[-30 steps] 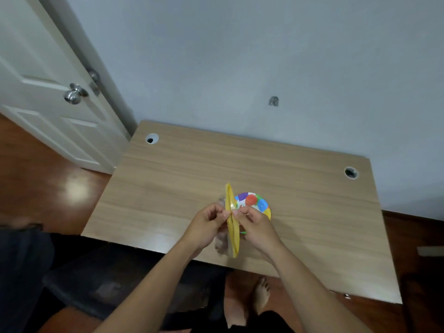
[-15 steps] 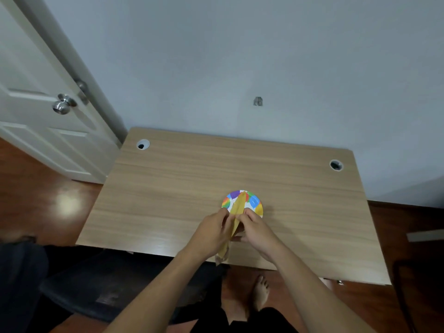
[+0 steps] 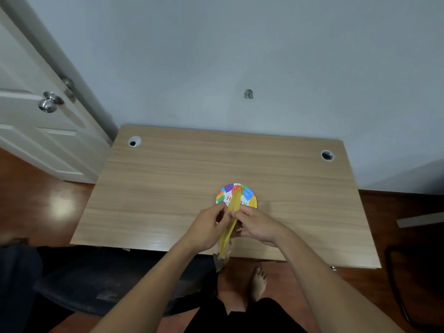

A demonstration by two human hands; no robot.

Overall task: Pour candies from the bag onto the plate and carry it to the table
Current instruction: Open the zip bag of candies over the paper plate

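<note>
I see both hands pinching the yellow bag (image 3: pixel 231 221), left hand (image 3: pixel 208 229) and right hand (image 3: pixel 258 224) either side. Its top end tilts over the colourful plate (image 3: pixel 249 197) on the desk (image 3: pixel 182 179).

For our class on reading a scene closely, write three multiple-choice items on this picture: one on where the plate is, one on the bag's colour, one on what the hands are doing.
1. Where is the plate?
A. on the desk
B. on the floor
C. on the chair

2. What colour is the bag?
A. red
B. yellow
C. green

3. What is the state of the hands?
A. both empty
B. only one holds the bag
C. both hold the bag

Answers: 1 A, the plate lies flat on the wood top. 2 B, the bag is yellow along its length. 3 C, the left hand and right hand pinch it from either side.
</note>
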